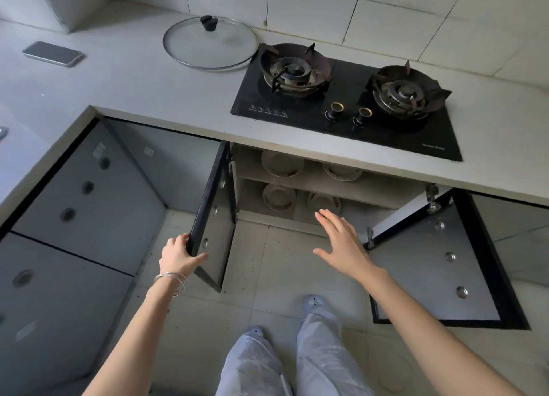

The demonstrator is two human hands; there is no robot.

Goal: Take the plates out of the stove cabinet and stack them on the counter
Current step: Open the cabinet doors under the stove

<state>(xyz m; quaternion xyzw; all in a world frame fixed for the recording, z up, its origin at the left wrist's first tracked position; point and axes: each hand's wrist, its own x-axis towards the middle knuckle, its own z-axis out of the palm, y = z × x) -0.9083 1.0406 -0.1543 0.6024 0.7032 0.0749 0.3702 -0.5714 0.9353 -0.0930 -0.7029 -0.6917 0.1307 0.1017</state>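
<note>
The stove cabinet (297, 217) under the hob stands with both doors swung wide. White plates sit inside on two shelves: one upper left plate (282, 163), one upper right plate (341, 172), a lower left plate (278, 198) and a lower right plate (323, 202) with red marks. My left hand (178, 254) grips the outer edge of the left door (212, 226). My right hand (341, 242) hovers flat with fingers spread in front of the lower shelf, holding nothing, its fingertips near the lower right plate. The grey counter (133, 83) lies above.
A black two-burner gas hob (347, 101) is set in the counter. A glass pot lid (211, 43) and a phone (53, 53) lie on the counter to the left. The right door (439, 265) juts out over the tiled floor. My legs stand in front.
</note>
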